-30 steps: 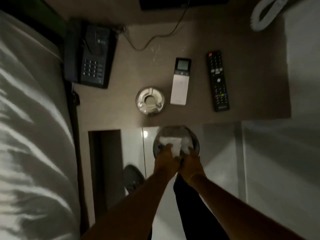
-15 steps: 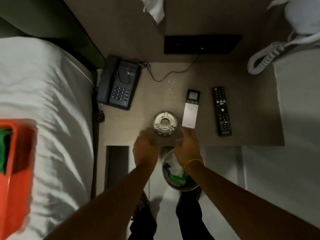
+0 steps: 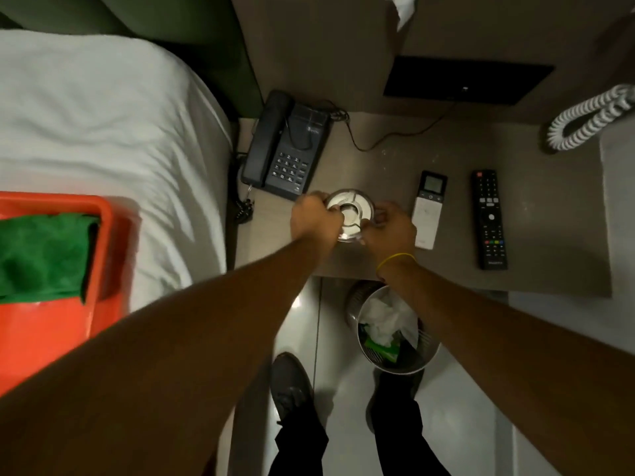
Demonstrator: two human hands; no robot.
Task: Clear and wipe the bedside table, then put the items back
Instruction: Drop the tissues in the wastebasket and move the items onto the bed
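Note:
A round metal ashtray (image 3: 350,211) sits near the front of the brown bedside table (image 3: 549,207). My left hand (image 3: 314,219) grips its left rim and my right hand (image 3: 390,231) holds its right side. A black desk phone (image 3: 287,147) stands at the table's back left. Right of the ashtray lie a white remote with a small screen (image 3: 429,207) and a black TV remote (image 3: 488,218). White specks dot the table's back area.
A metal waste bin (image 3: 395,333) with white tissue and green scraps stands on the floor under the table's front edge. On the white bed (image 3: 103,139) at left rests an orange tray (image 3: 44,324) holding a green cloth (image 3: 41,252). A coiled white cord (image 3: 591,118) hangs at right.
Both hands rose from the waste bin to the table and closed on the ashtray. The view tilted up and left, bringing the bed and orange tray into sight.

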